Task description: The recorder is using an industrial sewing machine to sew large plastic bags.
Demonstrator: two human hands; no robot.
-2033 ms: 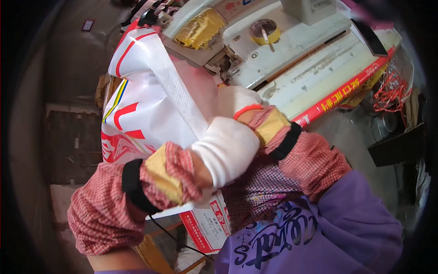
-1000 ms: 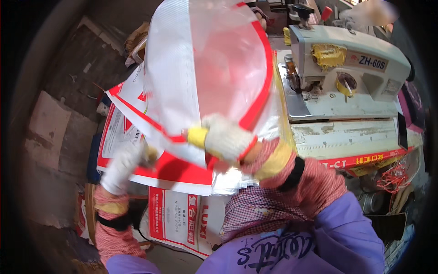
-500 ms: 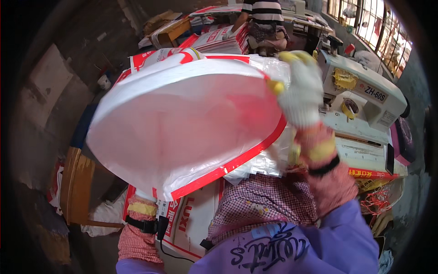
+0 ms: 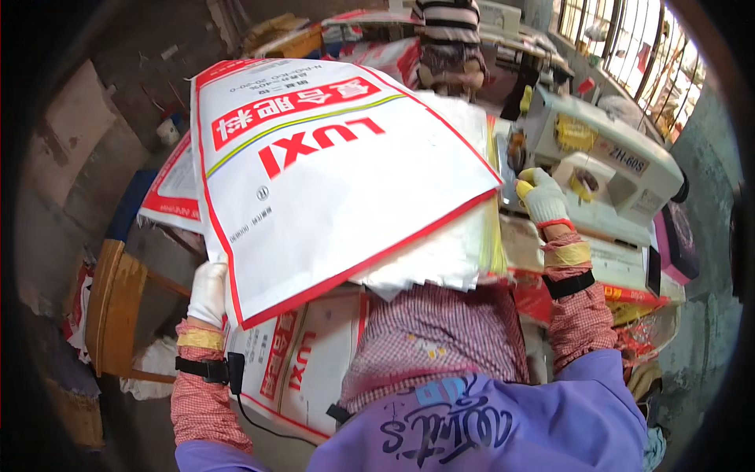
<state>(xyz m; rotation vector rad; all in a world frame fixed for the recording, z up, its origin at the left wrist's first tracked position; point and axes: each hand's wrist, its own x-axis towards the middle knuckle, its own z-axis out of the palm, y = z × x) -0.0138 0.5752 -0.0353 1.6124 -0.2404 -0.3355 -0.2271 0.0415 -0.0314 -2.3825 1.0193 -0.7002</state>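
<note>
The left hand (image 4: 208, 291) grips a white sack (image 4: 338, 204), while the right hand (image 4: 544, 198) (curled, grip unclear) is near a sewing machine (image 4: 609, 141).

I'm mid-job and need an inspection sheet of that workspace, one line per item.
Surface: pale worktop with a red front edge.
Things in hand: red-bordered white bag, spread above pale plastic sheets.
Clutter: tape roll at the sewing machine; red strands below the worktop.
Grips: left grip, gloved, holds the bag's left edge; right grip, gloved, is near its right corner, seemingly apart, nothing seen in it.
Cables: black cable from the left wrist device.
Surroundings: another person in a striped top beyond; barred window far right.
</note>
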